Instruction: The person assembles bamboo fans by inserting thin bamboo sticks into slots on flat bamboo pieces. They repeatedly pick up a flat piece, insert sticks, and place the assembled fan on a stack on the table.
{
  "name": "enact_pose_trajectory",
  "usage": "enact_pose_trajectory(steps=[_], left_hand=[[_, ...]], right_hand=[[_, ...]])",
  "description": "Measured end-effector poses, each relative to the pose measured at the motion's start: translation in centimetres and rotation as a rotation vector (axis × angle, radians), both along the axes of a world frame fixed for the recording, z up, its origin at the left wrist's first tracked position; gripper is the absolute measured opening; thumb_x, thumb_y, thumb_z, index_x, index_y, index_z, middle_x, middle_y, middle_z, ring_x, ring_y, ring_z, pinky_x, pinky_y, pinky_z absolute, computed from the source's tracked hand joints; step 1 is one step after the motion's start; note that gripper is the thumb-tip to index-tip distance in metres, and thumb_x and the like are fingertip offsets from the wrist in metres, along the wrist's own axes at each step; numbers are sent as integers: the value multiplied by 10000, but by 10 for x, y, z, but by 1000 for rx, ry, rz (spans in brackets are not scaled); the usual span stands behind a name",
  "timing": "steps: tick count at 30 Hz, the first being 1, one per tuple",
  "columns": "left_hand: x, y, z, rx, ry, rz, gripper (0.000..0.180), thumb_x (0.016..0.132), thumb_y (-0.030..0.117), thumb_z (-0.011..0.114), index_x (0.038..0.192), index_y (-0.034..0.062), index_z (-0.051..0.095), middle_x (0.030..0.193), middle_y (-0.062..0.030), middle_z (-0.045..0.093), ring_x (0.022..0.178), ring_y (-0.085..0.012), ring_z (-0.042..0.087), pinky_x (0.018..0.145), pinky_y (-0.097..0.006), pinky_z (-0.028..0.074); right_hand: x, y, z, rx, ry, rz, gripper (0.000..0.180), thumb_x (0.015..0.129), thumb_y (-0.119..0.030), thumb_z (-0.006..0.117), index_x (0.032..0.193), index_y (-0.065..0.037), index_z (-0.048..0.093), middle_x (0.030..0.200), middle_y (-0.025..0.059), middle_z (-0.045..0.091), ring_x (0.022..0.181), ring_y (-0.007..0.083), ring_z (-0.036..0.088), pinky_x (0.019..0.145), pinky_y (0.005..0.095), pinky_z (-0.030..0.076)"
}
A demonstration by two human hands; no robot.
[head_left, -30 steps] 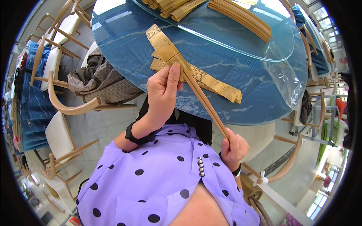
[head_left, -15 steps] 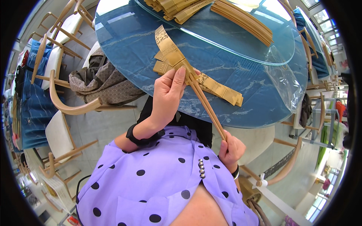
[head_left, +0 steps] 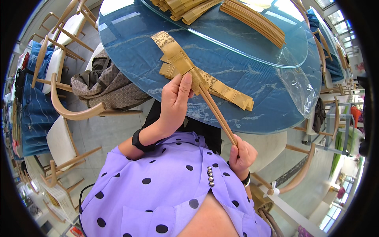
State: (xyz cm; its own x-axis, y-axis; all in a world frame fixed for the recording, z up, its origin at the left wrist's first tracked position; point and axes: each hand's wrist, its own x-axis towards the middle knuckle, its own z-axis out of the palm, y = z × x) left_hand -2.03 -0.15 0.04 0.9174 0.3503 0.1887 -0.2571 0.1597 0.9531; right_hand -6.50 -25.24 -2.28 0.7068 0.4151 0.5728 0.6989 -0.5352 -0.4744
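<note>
A pair of wooden chopsticks (head_left: 218,114) slants across the gap between my hands. Their upper ends sit inside a gold paper chopstick sleeve (head_left: 177,54), whose far end curls up to the left. My left hand (head_left: 175,96) is closed on the sleeve, thumb on top, near where the sticks come out. Lower down, my right hand (head_left: 243,155) is closed around the sticks' other ends, in front of my purple dotted shirt. Under the held sleeve, more flat gold sleeves (head_left: 233,96) lie on the round blue table (head_left: 260,114), partly hidden by it and my left hand.
A glass turntable (head_left: 241,43) carries a pile of gold sleeves (head_left: 189,10) and a row of chopsticks (head_left: 256,21). A clear plastic bag (head_left: 302,93) hangs over the table's right edge. Left of me stand a wooden chair (head_left: 59,98) and a patterned bag (head_left: 106,87).
The sleeve's far end has swung left and slightly toward me. Both hands keep their hold, with the chopsticks almost where they were.
</note>
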Motion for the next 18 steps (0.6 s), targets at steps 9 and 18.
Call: enact_pose_trajectory(steps=[9,18], left_hand=[[-1,-9,2,-165,56,-48,439,1130,340,432,1045,-8,685,625,112,343,537,11,215,490,-210,204],[4,-4,6,-211,41,-76,393,1125,306,458,1076,-6,691,628,93,437,533,10,237,484,-208,219]], right_hand=[[-2,-2,-4,-23,-10,2,258,953,-115,682,1142,60,697,712,89,616,509,224,538,478,342,422],[1,0,-2,15,9,0,244,960,-103,675,1140,62,690,699,90,606,505,227,533,480,342,423]])
